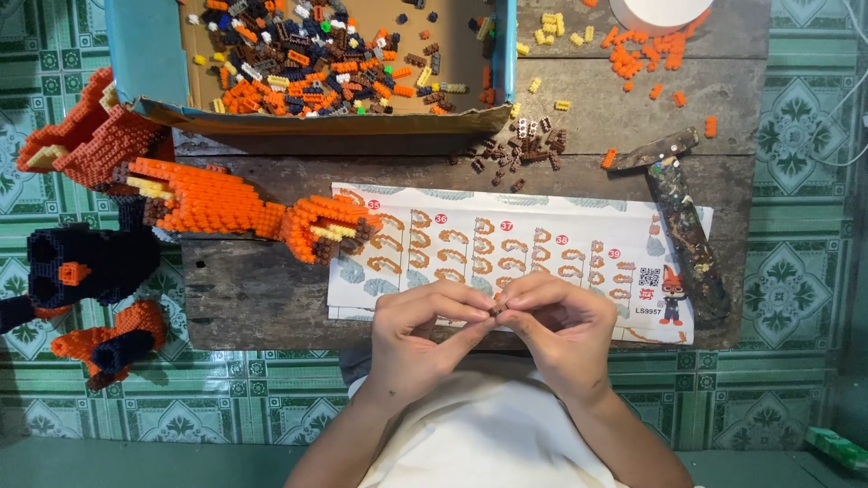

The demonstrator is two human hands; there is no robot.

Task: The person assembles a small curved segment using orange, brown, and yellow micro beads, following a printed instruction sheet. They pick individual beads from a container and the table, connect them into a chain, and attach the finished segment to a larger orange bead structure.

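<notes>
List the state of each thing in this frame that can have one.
Left hand: pinching a small brown brick.
Right hand: pinching the same brick.
Cardboard box: open, holding loose bricks.
Instruction sheet: unfolded, flat on the wooden table.
Orange brick model: part-built, lying on the table's edge.
Hammer: lying unused.

Single head-worn view, aimed straight down from above, wooden table seen at close range, far edge at frame top, wearer's torso cut off at the bottom edge.

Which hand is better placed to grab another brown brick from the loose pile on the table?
Probably the right hand: the brown brick pile lies up and slightly right; the left hand sits farther off.
</notes>
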